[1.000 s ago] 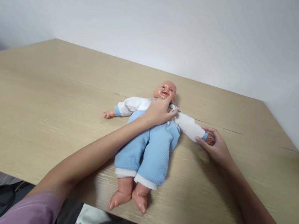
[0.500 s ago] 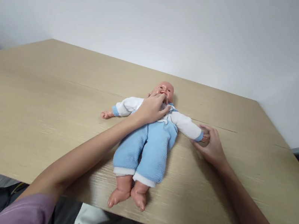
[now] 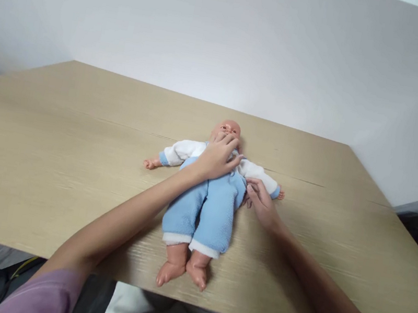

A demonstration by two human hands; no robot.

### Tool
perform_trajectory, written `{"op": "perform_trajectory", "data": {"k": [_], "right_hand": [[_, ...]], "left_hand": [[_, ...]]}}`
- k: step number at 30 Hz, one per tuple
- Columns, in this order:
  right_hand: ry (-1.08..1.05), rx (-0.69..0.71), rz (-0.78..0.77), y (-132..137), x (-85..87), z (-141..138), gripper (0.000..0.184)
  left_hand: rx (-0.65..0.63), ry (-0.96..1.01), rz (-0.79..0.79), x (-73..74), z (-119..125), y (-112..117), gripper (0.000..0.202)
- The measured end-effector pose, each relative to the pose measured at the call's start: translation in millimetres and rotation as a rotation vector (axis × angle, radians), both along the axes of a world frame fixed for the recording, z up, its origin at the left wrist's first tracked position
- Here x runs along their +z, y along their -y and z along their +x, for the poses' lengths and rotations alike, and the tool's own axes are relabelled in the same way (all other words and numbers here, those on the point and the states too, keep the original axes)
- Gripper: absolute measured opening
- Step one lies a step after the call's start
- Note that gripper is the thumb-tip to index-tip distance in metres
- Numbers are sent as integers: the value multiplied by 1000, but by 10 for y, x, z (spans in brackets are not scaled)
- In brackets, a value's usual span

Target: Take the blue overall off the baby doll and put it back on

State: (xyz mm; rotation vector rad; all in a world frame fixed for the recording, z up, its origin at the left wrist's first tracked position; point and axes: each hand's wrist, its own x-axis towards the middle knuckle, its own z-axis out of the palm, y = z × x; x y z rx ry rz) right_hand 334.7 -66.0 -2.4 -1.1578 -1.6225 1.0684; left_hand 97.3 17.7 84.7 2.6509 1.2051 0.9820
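A baby doll (image 3: 207, 204) in a light-blue romper with white sleeves lies on its back on the wooden table (image 3: 54, 153), its bare feet near the front edge. My left hand (image 3: 216, 158) rests on the doll's chest, fingers curled up to its chin and mouth. My right hand (image 3: 260, 199) touches the doll's side under the white sleeve, fingers bent against the blue cloth; whether they pinch the cloth is unclear. The doll's small hand beyond it lies free on the table.
The table runs back to a plain white wall (image 3: 228, 38). Its front edge lies just below the doll's feet, with my lap and dark floor beneath. A dark area shows past the table's right edge.
My right hand has let go of the doll's hand and slid left along the sleeve to its side. My left hand crept up from the chest toward the chin.
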Motion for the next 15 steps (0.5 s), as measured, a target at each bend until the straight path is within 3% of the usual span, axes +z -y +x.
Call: {"op": "perform_trajectory", "data": {"k": [6,11,15], "right_hand": [[-103,69,-153,-275,67,-59,64],[-146,-24,-118,-339,18,-124,63],[-89,-105,-13,-199,-27,-49,53]], "left_hand": [[-234,-68,-87,-71,118,96,33],[-224,-151,-172,-139,141,94,35],[-198,-154,-195,-166,140,64,26]]}}
